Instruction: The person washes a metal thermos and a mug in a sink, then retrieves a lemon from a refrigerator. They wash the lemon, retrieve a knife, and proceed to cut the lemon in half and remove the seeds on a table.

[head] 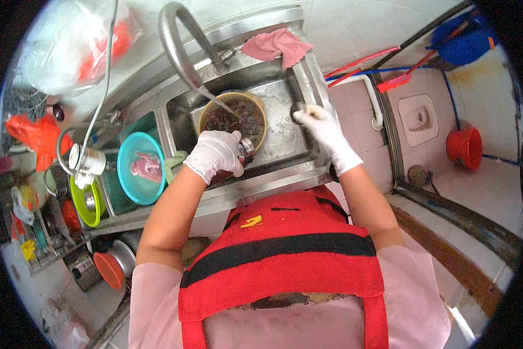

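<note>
My left hand (218,153), in a white glove, grips a dark jar or bottle (245,151) with a shiny neck at the near side of the steel sink. A tan round basin (264,114) sits in this sink, holding water and dark, leafy-looking pieces (235,118). Water runs into it from the curved metal faucet (172,39). At the sink's right side is my right hand (322,128), also gloved, its fingers pinched on a small dark round object (295,112), possibly a lid; blur hides its details.
A pink cloth (274,46) lies over the sink's back right corner. Left of the sink stands a blue basin (122,170) with pinkish meat-like pieces in liquid, beside a green cloth (173,165). Farther left are a lime-green basin (76,205) and a white faucet filter (89,159).
</note>
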{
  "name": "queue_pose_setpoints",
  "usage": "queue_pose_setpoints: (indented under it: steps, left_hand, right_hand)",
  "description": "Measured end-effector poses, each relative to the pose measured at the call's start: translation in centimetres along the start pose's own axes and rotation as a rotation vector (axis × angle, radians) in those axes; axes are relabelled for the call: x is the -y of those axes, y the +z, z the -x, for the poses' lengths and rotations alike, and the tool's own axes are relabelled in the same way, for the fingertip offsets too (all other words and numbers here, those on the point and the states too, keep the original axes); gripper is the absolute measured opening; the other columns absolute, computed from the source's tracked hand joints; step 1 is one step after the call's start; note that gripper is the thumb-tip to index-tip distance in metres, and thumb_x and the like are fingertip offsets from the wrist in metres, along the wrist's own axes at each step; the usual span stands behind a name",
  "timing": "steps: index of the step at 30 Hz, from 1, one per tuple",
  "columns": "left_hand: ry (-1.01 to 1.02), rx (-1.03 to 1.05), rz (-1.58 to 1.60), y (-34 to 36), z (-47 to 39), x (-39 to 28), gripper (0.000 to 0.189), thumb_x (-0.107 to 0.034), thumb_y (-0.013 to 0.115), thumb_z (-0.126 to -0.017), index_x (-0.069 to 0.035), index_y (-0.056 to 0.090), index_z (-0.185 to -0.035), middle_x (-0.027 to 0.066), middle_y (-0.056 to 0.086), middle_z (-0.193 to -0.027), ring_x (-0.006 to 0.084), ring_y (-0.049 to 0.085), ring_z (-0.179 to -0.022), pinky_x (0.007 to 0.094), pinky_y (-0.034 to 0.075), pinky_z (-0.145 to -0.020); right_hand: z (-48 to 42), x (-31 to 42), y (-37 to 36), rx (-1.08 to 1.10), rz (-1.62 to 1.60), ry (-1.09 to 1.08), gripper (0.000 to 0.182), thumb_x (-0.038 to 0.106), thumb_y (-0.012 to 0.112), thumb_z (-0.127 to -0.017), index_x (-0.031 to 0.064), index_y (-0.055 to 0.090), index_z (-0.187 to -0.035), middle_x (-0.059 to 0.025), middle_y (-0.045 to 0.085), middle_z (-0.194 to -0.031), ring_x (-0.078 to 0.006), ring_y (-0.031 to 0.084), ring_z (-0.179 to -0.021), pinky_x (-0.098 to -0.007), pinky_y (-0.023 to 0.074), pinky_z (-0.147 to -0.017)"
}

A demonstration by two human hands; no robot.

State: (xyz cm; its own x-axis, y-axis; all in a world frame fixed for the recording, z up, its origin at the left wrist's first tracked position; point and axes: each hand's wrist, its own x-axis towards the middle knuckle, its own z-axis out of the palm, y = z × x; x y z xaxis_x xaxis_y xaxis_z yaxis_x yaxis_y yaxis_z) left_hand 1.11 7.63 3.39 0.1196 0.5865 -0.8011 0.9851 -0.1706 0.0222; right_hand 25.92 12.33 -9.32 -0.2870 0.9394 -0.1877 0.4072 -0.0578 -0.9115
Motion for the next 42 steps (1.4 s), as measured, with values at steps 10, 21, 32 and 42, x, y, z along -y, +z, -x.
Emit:
queue_pose_setpoints:
  steps: [10,21,32,42]
  left_hand:
    - [0.092,-0.405,0.923,0.6,11.3,9.4,0.095,-0.016,0.086,-0.050,0.000,0.044,-0.133,0.0093,0.061,-0.110,0.0193,0.059,-0.102,0.0314,0.047,-0.089]
    - [0.540,-0.532,1.445,6.7,9.4,10.7,0.105,-0.015,0.086,-0.053,0.001,0.032,-0.141,0.0140,0.052,-0.127,0.0196,0.051,-0.117,0.0351,0.039,-0.103]
    - [0.438,-0.341,1.123,8.9,7.6,10.4,0.087,-0.015,0.084,-0.058,-0.004,0.039,-0.131,0.0126,0.060,-0.110,0.0220,0.059,-0.103,0.0358,0.047,-0.092]
    - [0.565,-0.904,1.005,9.8,8.3,10.7,0.093,-0.018,0.085,-0.054,-0.004,0.041,-0.135,0.0158,0.053,-0.128,0.0294,0.052,-0.120,0.0374,0.040,-0.104]
  right_hand:
    - [3.3,5.7,-0.9,0.318,-0.187,0.028,0.016,0.016,0.065,-0.089,0.0039,0.063,-0.099,-0.0023,0.062,-0.095,-0.0103,0.053,-0.082,-0.0255,0.0434,-0.075]
    - [3.1,18.1,5.1,0.425,-0.901,-0.045,0.019,0.008,0.059,-0.085,0.0005,0.061,-0.102,-0.0103,0.063,-0.111,-0.0250,0.060,-0.104,-0.0377,0.0437,-0.094]
    - [4.3,19.0,9.0,0.439,0.216,-0.724,0.020,0.015,0.067,-0.079,0.0035,0.055,-0.090,-0.0150,0.058,-0.103,-0.0335,0.057,-0.098,-0.0446,0.0431,-0.089]
    - [6.1,24.0,9.7,0.434,0.666,-0.923,0.053,0.033,0.077,-0.068,0.0090,0.057,-0.112,-0.0124,0.051,-0.125,-0.0337,0.043,-0.126,-0.0537,0.0245,-0.108]
